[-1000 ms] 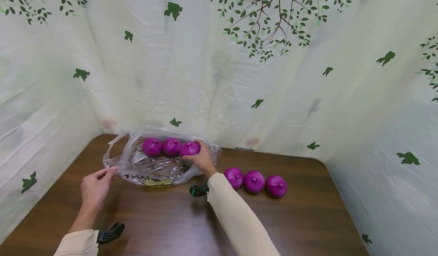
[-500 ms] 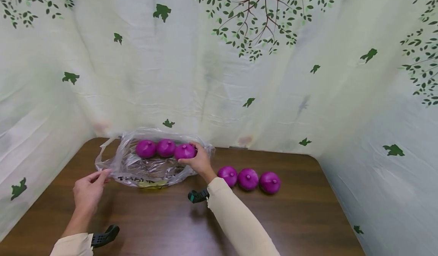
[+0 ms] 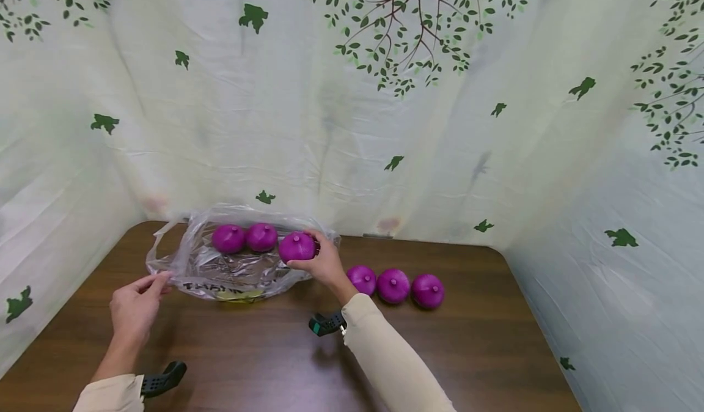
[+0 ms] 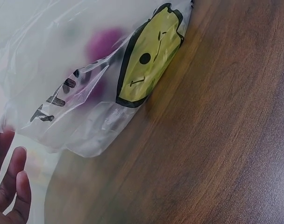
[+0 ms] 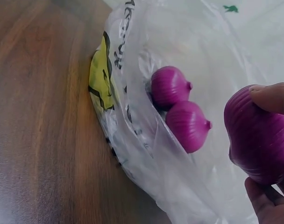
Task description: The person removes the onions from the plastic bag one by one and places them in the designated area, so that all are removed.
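Note:
A clear plastic bag (image 3: 231, 280) with black lettering and a yellow cartoon print lies at the back left of the table, its mouth spread wide. Two red onions, a left one (image 3: 228, 239) and a right one (image 3: 261, 237), sit side by side inside it. My right hand (image 3: 324, 259) grips another red onion (image 3: 297, 247) between thumb and fingers, over the bag's right part and apart from the other two. At the bag's left edge, my left hand (image 3: 136, 305) pinches the plastic. The left wrist view shows only some of its fingers (image 4: 18, 161).
Three more red onions stand in a row right of the bag: a near-hand one (image 3: 362, 279), a middle one (image 3: 393, 285) and a right one (image 3: 428, 291). Behind the brown wooden table (image 3: 247, 351) hangs a pale curtain (image 3: 286, 125) printed with leaves.
The onion in my right hand has risen and come slightly towards me, opening a gap from the two in the bag. My left hand keeps its pinch on the bag. The head view has shifted slightly.

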{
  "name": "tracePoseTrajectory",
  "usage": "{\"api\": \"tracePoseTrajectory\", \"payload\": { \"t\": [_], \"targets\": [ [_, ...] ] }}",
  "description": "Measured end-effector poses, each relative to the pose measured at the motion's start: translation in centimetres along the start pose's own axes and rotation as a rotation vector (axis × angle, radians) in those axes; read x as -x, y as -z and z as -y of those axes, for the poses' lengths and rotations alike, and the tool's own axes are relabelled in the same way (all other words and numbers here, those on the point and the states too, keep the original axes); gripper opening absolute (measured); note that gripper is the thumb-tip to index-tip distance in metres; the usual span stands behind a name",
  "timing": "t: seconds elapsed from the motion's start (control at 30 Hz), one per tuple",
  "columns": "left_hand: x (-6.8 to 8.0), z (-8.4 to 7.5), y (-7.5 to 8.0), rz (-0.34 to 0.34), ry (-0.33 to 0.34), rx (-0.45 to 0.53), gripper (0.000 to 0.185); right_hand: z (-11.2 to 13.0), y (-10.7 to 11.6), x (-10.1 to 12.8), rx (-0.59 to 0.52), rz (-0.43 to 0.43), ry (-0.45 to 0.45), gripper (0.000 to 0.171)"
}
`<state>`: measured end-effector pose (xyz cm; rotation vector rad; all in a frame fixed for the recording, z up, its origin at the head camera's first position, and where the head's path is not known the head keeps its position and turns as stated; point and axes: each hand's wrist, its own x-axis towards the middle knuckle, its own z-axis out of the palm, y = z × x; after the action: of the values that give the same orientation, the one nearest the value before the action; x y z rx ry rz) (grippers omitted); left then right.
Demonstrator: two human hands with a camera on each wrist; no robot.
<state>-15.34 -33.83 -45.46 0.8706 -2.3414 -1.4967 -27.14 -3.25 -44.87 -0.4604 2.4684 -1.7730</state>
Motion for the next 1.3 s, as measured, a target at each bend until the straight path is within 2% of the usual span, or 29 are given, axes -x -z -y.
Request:
{"api": "tracePoseTrajectory", "payload": {
  "t": [0.23,0.77,1.07,1.13,1.3],
  "targets": [
    [0.2,-0.3,0.2,-0.006,0.001,0.010,0.064,0.2,0.9,1.1,-0.006,0.007,0.054,0.076],
    [0.2,0.0,0.3,0.019,0.002,-0.028,0.066,0.0,2.7,3.6,0.000,0.017,0.097,0.075],
    [0.3,-0.2,0.3,0.027,0.025,-0.011,0.070,-0.4,3.7,5.2,0.001,0.007,0.179,0.077],
    [0.3,-0.2,0.3,0.030,0.029,-0.010,0.071,0.3,4.1,5.8,-0.002,0.009,0.184,0.076],
    [0.1,-0.1,0.3,0.034,0.044,-0.007,0.072,-0.1,4.8,6.8,-0.013,0.006,0.158,0.080]
  ]
}}
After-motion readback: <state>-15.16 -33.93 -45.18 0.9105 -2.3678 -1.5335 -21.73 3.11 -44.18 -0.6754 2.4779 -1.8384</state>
